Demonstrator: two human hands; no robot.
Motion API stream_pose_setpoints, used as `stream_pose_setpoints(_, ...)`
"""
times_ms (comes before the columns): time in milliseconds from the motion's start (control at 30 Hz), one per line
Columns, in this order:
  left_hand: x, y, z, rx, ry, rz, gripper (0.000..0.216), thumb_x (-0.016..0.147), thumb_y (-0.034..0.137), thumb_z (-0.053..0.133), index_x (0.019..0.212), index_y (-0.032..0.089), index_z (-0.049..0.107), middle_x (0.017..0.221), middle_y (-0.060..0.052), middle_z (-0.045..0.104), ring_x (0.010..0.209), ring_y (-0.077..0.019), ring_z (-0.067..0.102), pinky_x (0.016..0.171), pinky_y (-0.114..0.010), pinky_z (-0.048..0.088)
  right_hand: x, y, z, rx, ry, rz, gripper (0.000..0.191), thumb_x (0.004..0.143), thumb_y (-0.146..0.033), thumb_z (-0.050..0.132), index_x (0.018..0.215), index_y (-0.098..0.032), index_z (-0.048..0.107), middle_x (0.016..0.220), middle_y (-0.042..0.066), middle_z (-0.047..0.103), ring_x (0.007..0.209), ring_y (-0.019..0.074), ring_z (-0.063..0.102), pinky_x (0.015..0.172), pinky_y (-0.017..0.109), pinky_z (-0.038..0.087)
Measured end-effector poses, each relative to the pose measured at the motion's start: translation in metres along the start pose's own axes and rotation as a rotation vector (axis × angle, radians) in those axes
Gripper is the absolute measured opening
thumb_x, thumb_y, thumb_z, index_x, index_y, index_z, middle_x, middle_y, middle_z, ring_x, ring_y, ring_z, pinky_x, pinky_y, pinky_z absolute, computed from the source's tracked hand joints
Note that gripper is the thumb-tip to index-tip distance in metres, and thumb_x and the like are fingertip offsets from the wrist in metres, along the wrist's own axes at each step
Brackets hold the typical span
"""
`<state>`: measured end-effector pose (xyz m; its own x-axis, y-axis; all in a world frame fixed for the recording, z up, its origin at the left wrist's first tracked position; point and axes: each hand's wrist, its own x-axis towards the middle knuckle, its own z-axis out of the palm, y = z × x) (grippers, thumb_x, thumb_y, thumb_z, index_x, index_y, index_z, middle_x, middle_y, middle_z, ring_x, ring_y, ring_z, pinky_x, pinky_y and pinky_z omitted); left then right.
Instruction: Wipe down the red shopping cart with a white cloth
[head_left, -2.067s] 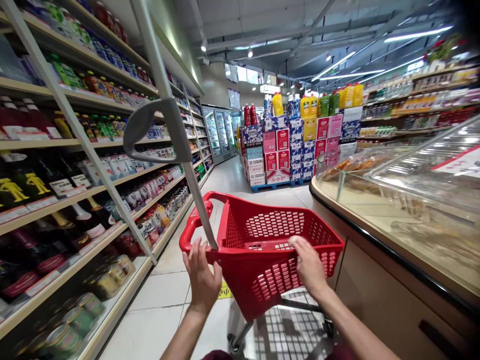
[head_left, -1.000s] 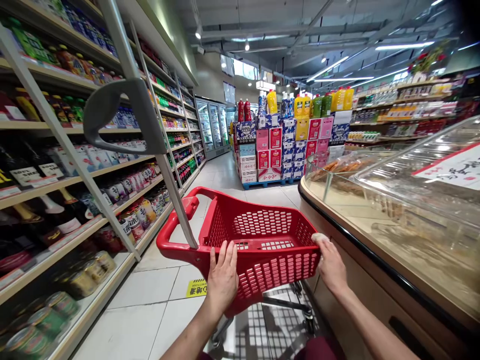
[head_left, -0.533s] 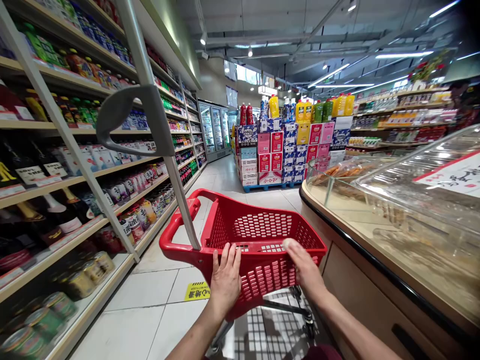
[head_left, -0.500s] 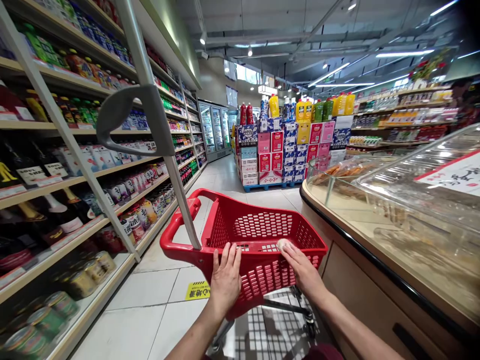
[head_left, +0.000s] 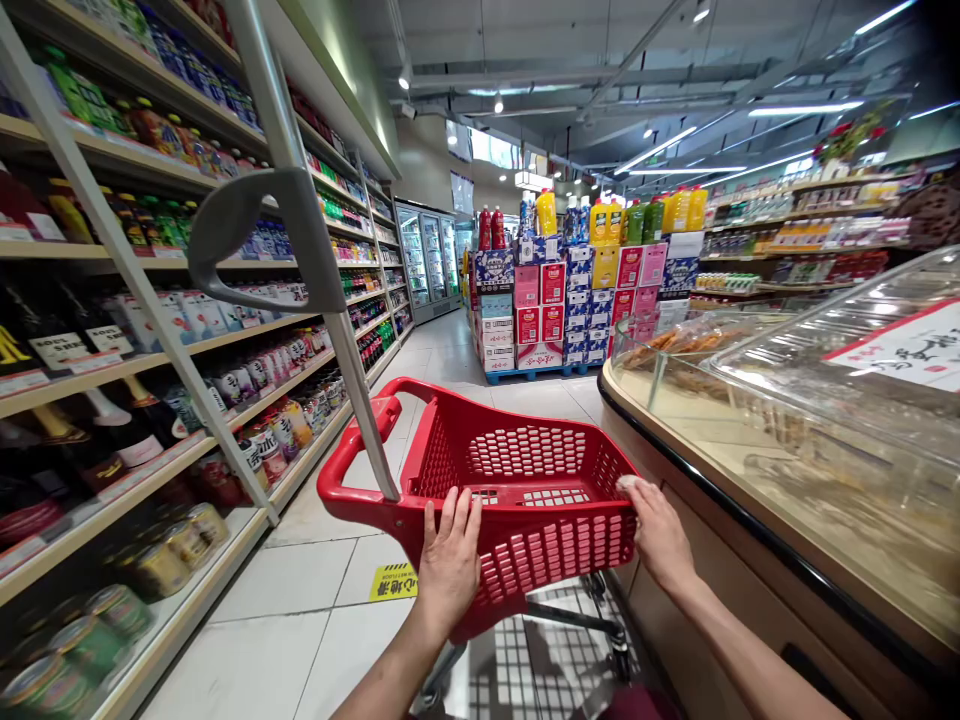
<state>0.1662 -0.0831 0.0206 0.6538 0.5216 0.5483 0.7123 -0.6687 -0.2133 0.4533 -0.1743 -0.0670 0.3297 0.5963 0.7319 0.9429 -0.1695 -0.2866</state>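
Note:
A red plastic shopping basket (head_left: 525,420) rides on a wheeled frame in front of me, with nothing visible inside it. Its grey pull handle (head_left: 247,235) stands up on a metal pole at the left. My left hand (head_left: 450,560) lies flat against the basket's near wall, fingers stretched up to the rim. My right hand (head_left: 660,535) is at the basket's near right corner, its fingertips closed on a small white wad (head_left: 627,483) that is pressed against the rim.
Shelves of bottles, jars and cans (head_left: 112,340) line the left side. A curved glass-topped food counter (head_left: 787,400) runs close on the right. A stack of boxes and drink bottles (head_left: 570,300) stands ahead. The tiled aisle carries a yellow floor sticker (head_left: 392,582).
My right hand slid with the white wad from the middle of the near rim to its right corner. My left hand stayed on the near wall.

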Motion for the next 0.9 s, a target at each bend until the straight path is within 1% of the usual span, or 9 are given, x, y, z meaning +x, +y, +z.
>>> stream_pose_setpoints(67, 0.000, 0.001, -0.001, -0.002, 0.001, -0.005, 0.056, 0.071, 0.019, 0.047, 0.127, 0.018, 0.042, 0.131, -0.008, 0.044, 0.127, -0.0264, 0.026, 0.107, -0.049, 0.001, -0.002, -0.010, 0.003, -0.009, 0.032, 0.058, 0.066, 0.068, 0.003, 0.030, 0.127, -0.023, 0.042, 0.131, 0.004, 0.045, 0.124, 0.0202, 0.034, 0.100, 0.045, 0.035)
stream_pose_setpoints(233, 0.001, 0.002, -0.004, -0.010, -0.016, -0.008, 0.056, 0.072, 0.019, 0.046, 0.128, 0.018, 0.041, 0.132, -0.008, 0.043, 0.128, -0.0258, 0.025, 0.107, -0.048, 0.001, -0.008, -0.037, -0.003, 0.160, -0.053, -0.273, 0.063, 0.073, 0.001, 0.031, 0.131, -0.026, 0.036, 0.134, 0.000, 0.041, 0.125, 0.0159, 0.032, 0.102, 0.040, 0.035)
stream_pose_setpoints(367, 0.002, 0.003, -0.007, -0.029, -0.035, -0.013, 0.055, 0.072, 0.018, 0.045, 0.127, 0.017, 0.042, 0.133, -0.008, 0.042, 0.128, -0.0253, 0.026, 0.107, -0.047, -0.002, -0.034, 0.004, -0.006, 0.015, 0.047, 0.009, 0.056, 0.074, -0.006, 0.034, 0.126, -0.021, 0.044, 0.130, 0.004, 0.046, 0.124, 0.0199, 0.036, 0.101, 0.042, 0.035)
stream_pose_setpoints(433, 0.003, 0.004, -0.008, -0.039, -0.042, -0.015, 0.055, 0.072, 0.018, 0.045, 0.127, 0.017, 0.041, 0.133, -0.008, 0.041, 0.128, -0.0250, 0.026, 0.107, -0.047, -0.003, -0.067, 0.024, 0.000, -0.025, -0.039, 0.084, 0.054, 0.071, -0.007, 0.033, 0.120, -0.022, 0.052, 0.123, 0.003, 0.053, 0.118, 0.0204, 0.043, 0.095, 0.039, 0.041)
stream_pose_setpoints(500, 0.003, 0.004, -0.008, -0.048, -0.049, -0.014, 0.055, 0.072, 0.018, 0.046, 0.127, 0.017, 0.041, 0.133, -0.008, 0.042, 0.128, -0.0244, 0.026, 0.107, -0.047, -0.004, -0.098, 0.031, 0.005, -0.003, -0.185, 0.058, 0.052, 0.069, -0.007, 0.033, 0.109, -0.027, 0.060, 0.113, -0.001, 0.060, 0.108, 0.0180, 0.053, 0.086, 0.032, 0.049)
stream_pose_setpoints(567, 0.004, 0.003, -0.009, -0.053, -0.052, -0.011, 0.055, 0.071, 0.017, 0.046, 0.126, 0.017, 0.042, 0.132, -0.007, 0.043, 0.127, -0.0241, 0.027, 0.107, -0.046, -0.004, -0.110, 0.031, 0.001, 0.019, -0.218, 0.053, 0.051, 0.067, -0.007, 0.033, 0.102, -0.028, 0.063, 0.108, -0.003, 0.063, 0.102, 0.0161, 0.057, 0.083, 0.029, 0.051)
stream_pose_setpoints(700, 0.005, 0.003, -0.009, -0.048, -0.048, -0.004, 0.055, 0.071, 0.017, 0.048, 0.126, 0.017, 0.043, 0.131, -0.008, 0.044, 0.127, -0.0248, 0.028, 0.107, -0.046, -0.004, -0.070, 0.029, -0.020, 0.049, 0.063, 0.181, 0.056, 0.068, -0.006, 0.034, 0.119, -0.023, 0.052, 0.125, 0.000, 0.050, 0.118, 0.0164, 0.043, 0.100, 0.035, 0.037)
stream_pose_setpoints(767, 0.005, 0.003, -0.009, -0.037, -0.046, -0.002, 0.056, 0.070, 0.018, 0.048, 0.126, 0.017, 0.043, 0.131, -0.008, 0.044, 0.126, -0.0255, 0.029, 0.107, -0.047, -0.003, -0.055, 0.027, -0.021, 0.091, 0.108, 0.200, 0.056, 0.069, -0.006, 0.034, 0.121, -0.021, 0.050, 0.129, 0.000, 0.047, 0.123, 0.0170, 0.037, 0.104, 0.038, 0.031)
stream_pose_setpoints(900, 0.005, 0.004, -0.010, -0.019, -0.056, -0.002, 0.056, 0.070, 0.019, 0.048, 0.126, 0.017, 0.043, 0.132, -0.008, 0.044, 0.127, -0.0256, 0.028, 0.107, -0.047, -0.002, -0.084, 0.014, -0.004, 0.165, -0.298, 0.185, 0.049, 0.069, -0.008, 0.034, 0.106, -0.021, 0.062, 0.117, 0.002, 0.058, 0.113, 0.0181, 0.048, 0.095, 0.035, 0.042)
